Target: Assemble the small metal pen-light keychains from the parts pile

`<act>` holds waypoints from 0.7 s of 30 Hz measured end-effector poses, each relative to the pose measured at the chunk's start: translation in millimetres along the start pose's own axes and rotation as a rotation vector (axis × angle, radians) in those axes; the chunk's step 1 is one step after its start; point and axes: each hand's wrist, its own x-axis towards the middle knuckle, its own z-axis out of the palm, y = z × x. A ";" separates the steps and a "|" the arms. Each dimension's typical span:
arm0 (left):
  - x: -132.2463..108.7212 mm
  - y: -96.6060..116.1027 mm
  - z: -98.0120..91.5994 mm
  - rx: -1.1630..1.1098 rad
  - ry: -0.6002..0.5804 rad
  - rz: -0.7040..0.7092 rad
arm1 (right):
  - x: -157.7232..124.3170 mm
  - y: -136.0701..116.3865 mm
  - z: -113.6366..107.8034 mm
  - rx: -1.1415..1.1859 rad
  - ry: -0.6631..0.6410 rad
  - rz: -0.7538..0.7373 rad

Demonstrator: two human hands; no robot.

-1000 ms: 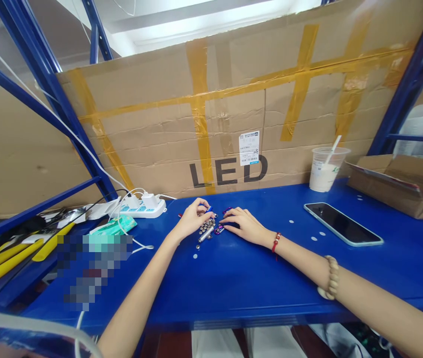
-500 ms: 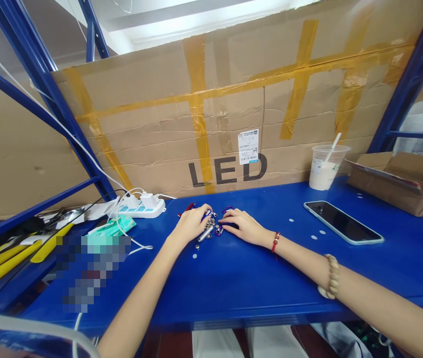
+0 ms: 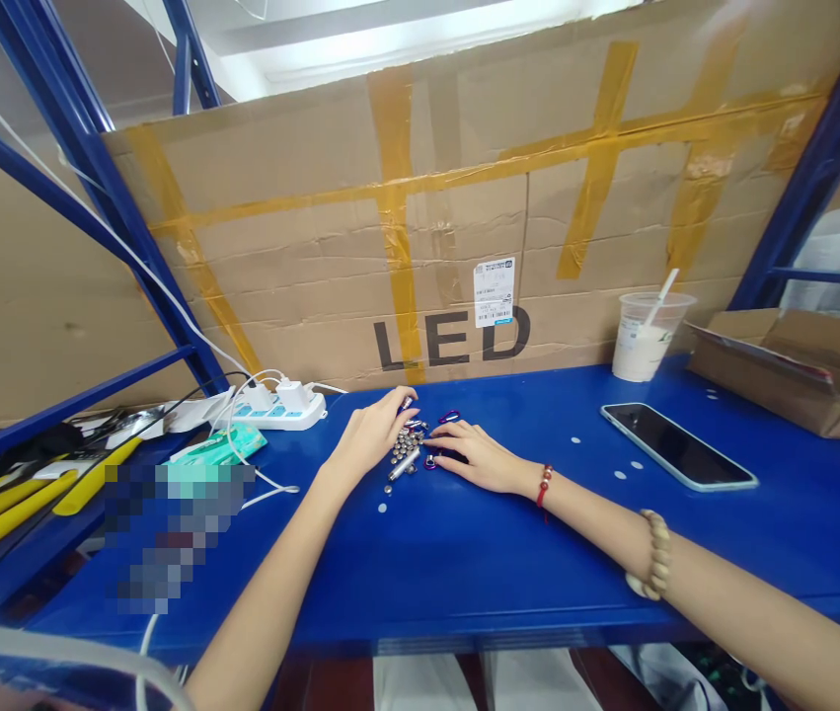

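Left fingers [image 3: 393, 400] pinch one small shiny metallic piece [image 3: 407, 403], my right fingers [image 3: 456, 443] loosely open, with many round silvery metal bits [image 3: 403, 446] apparently remaining.

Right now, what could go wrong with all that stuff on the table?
The loose little metal pieces lie between the left hand and right hand, so a nudge might scatter them. The cup stands behind the phone; if bumped, its drink could perhaps spill that way.
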 end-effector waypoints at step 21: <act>2.5 -8.7 34.6 -0.009 -0.066 0.045 | 0.2 5.4 -15.0 -0.168 0.092 0.159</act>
